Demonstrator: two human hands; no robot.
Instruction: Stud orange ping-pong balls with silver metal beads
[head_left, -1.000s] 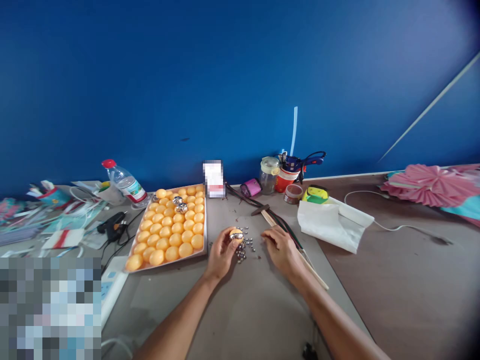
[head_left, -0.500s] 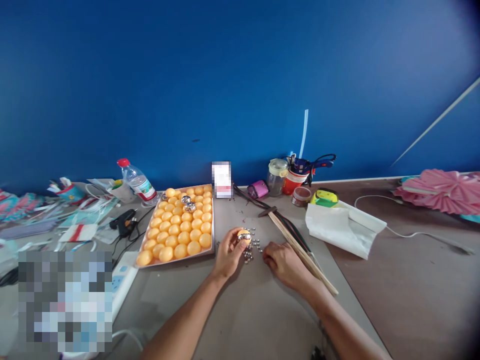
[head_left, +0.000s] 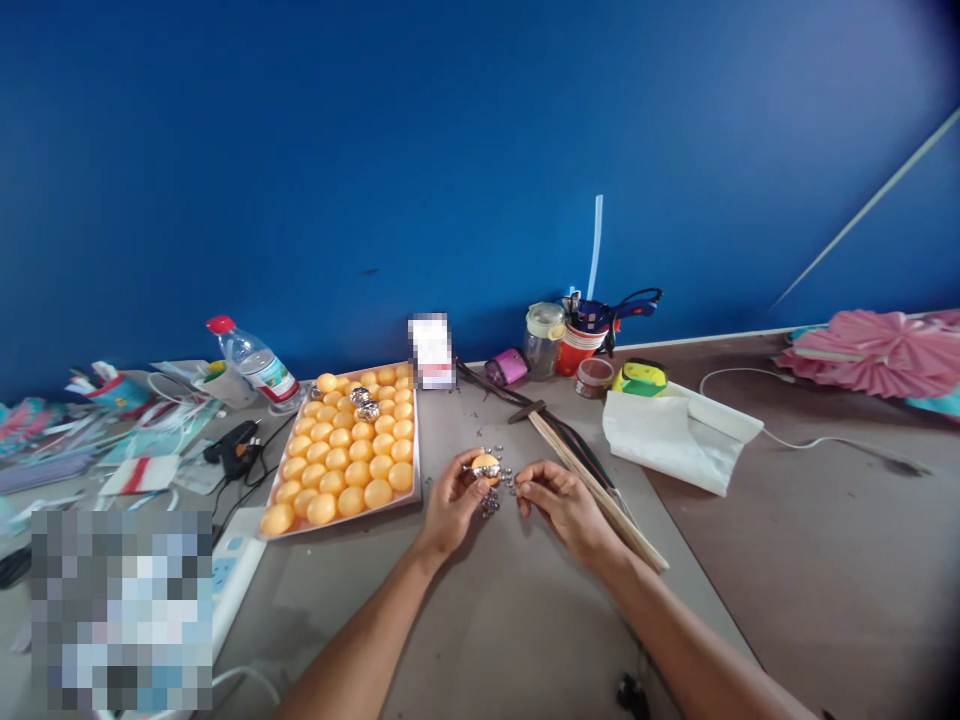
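My left hand (head_left: 454, 510) is closed around an orange ping-pong ball (head_left: 485, 464), which has a band of shiny silver beads across its face. Just to its right, my right hand (head_left: 559, 505) pinches thumb and fingertips together, with what looks like a tiny silver bead between them. Loose silver beads (head_left: 490, 502) lie on the table below and between the hands. Left of the hands, a shallow tray (head_left: 417, 455) is filled with rows of plain orange balls (head_left: 358, 472). Two silver-covered balls (head_left: 367, 409) rest on top near its back.
Thin wooden sticks (head_left: 600, 500) lie right of my right hand. White paper (head_left: 667, 440) is beyond them. Along the wall stand a clear jar (head_left: 543, 345), a red cup of tools (head_left: 577, 355) and a bottle (head_left: 266, 370). A power strip (head_left: 236, 570) lies at left.
My right hand has lifted from the table among the beads, its fingertips now pinched and turned toward the ball. My left hand still holds the ball. The view has shifted slightly.
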